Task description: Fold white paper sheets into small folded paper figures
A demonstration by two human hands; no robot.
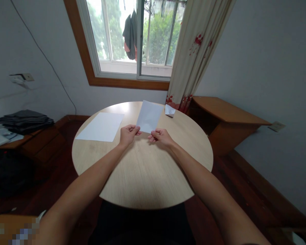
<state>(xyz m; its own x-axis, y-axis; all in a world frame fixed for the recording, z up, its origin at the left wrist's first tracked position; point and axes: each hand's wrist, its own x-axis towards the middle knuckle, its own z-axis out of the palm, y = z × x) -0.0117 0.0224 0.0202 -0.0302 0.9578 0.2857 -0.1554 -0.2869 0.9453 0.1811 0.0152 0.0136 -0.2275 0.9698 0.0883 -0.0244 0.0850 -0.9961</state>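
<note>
Both my hands hold a folded white paper (149, 116) by its near edge, above the round wooden table (142, 177). My left hand (128, 134) pinches the near left corner. My right hand (161, 136) pinches the near right corner. The far end of the paper points away from me toward the window. A flat white sheet (101, 126) lies on the table to the left of my left hand. A small folded paper piece (169, 110) rests at the table's far right edge.
A stack of dark folded cloth (25, 120) sits on a low wooden cabinet at the left. A low wooden side table (224, 112) stands at the right by the curtain (193, 51). The window (135, 37) is straight ahead.
</note>
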